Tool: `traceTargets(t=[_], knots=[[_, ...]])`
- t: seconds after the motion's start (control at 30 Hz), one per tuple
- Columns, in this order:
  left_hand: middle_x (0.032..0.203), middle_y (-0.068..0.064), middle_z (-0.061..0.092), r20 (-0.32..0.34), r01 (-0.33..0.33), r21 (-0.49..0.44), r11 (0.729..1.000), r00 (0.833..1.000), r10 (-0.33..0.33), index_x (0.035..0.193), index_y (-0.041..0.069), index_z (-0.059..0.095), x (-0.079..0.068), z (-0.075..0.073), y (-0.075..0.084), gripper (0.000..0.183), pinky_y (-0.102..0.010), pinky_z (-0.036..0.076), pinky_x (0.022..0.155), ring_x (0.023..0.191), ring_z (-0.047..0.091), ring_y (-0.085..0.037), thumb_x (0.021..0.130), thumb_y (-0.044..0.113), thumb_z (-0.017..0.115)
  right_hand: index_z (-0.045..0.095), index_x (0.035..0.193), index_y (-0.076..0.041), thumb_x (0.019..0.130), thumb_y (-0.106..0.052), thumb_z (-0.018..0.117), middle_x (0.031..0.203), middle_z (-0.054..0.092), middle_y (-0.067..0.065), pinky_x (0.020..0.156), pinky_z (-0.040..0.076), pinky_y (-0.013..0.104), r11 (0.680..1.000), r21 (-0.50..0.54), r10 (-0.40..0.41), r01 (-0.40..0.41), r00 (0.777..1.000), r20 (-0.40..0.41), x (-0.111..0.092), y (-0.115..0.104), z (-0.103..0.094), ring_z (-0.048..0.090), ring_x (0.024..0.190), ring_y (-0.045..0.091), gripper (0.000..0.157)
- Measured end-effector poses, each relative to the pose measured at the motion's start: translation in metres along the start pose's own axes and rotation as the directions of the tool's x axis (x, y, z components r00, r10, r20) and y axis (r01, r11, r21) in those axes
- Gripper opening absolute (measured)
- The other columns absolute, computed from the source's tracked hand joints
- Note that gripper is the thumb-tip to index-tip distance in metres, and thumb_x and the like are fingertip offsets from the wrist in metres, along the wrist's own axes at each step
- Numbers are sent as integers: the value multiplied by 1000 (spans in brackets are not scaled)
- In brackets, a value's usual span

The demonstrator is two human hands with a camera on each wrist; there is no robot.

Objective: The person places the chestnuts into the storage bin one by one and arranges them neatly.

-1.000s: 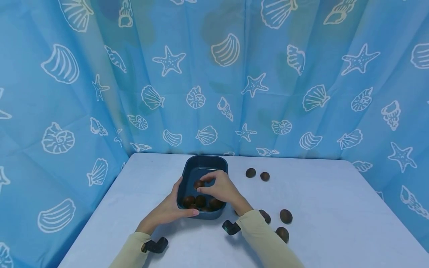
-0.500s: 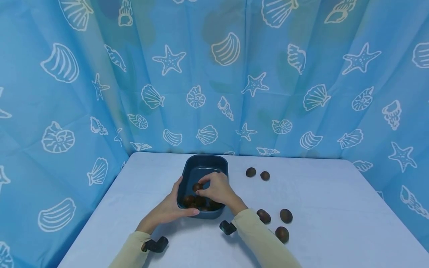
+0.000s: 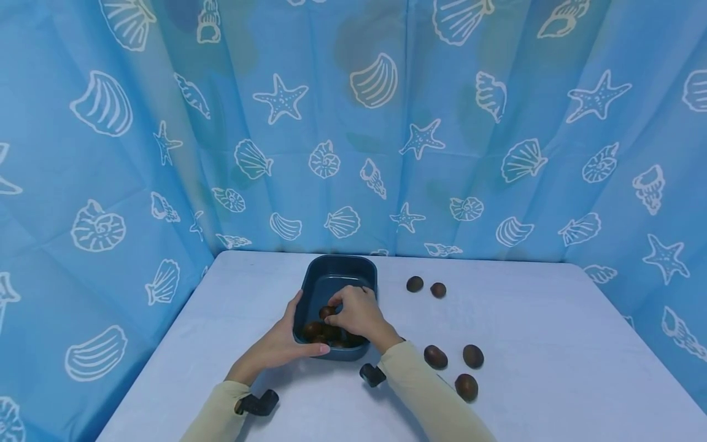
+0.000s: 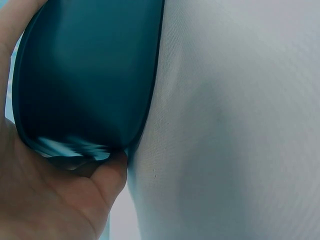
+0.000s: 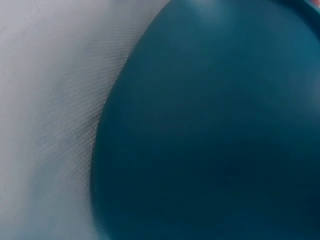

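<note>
A deep blue rectangular dish (image 3: 333, 354) with rounded corners stands on the white table. My left hand (image 3: 278, 345) grips its near left corner, fingers along the left side and thumb over the near rim; in the left wrist view the dish (image 4: 95, 65) fills the space between that thumb and fingers. Inside the dish, my right hand (image 3: 359, 314) pinches a small round brown fruit (image 3: 326, 312) between thumb and fingers; its exact kind is unclear. Several similar brown fruits (image 3: 312, 331) lie at the near end, partly hidden. The right wrist view shows only the dish (image 5: 210, 110) and some tablecloth.
Right of the dish, a brown fruit (image 3: 415, 283) and a smaller one (image 3: 438, 290) lie near the table's far edge. Closer in, three more sit beside my right forearm, one of them an oval fruit (image 3: 435, 356). A blue shell-patterned curtain (image 3: 353, 153) hangs behind the table (image 3: 552, 344).
My right hand, with the pinched fruit, has shifted slightly toward the near end of the dish. The right forearm has moved left, uncovering a fruit on the table. My left hand keeps its hold.
</note>
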State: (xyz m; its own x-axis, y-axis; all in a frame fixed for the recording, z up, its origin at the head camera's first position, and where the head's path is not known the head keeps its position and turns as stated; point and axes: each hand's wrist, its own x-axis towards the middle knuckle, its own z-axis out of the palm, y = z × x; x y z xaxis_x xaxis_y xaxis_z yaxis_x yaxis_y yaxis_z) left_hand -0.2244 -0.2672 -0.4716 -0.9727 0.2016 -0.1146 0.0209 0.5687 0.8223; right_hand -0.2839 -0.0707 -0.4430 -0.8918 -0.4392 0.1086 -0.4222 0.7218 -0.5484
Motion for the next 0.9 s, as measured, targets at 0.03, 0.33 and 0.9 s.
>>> traceTargets(t=[0.03, 0.33, 0.9], knots=[[175, -16, 12, 1, -1, 0, 1000, 1000, 1, 167, 22, -6, 0, 0, 0, 130, -75, 27, 119, 157, 27, -45, 80, 54, 84, 82, 106, -11, 88, -24, 83, 110, 80, 3, 120, 34, 62, 1000, -2, 4, -4, 1000, 3, 1, 0, 0, 68, 116, 24, 22], [175, -16, 12, 7, -8, -2, 1000, 1000, 8, 167, 21, -7, -1, -1, 0, 130, -74, 27, 119, 157, 27, -44, 80, 53, 84, 82, 107, -12, 90, -26, 82, 112, 80, 3, 118, 40, 60, 999, -20, 32, -32, 999, 40, 5, -2, 0, 69, 117, 25, 22], [176, -11, 9, 12, -14, -28, 1000, 1000, 14, 166, 25, -8, 0, 0, -1, 128, -74, 23, 122, 159, 24, -39, 82, 49, 84, 81, 109, -11, 92, -23, 79, 112, 80, 5, 95, 62, 44, 999, 32, 35, -37, 996, 82, 6, 0, 2, 74, 103, 23, 20]])
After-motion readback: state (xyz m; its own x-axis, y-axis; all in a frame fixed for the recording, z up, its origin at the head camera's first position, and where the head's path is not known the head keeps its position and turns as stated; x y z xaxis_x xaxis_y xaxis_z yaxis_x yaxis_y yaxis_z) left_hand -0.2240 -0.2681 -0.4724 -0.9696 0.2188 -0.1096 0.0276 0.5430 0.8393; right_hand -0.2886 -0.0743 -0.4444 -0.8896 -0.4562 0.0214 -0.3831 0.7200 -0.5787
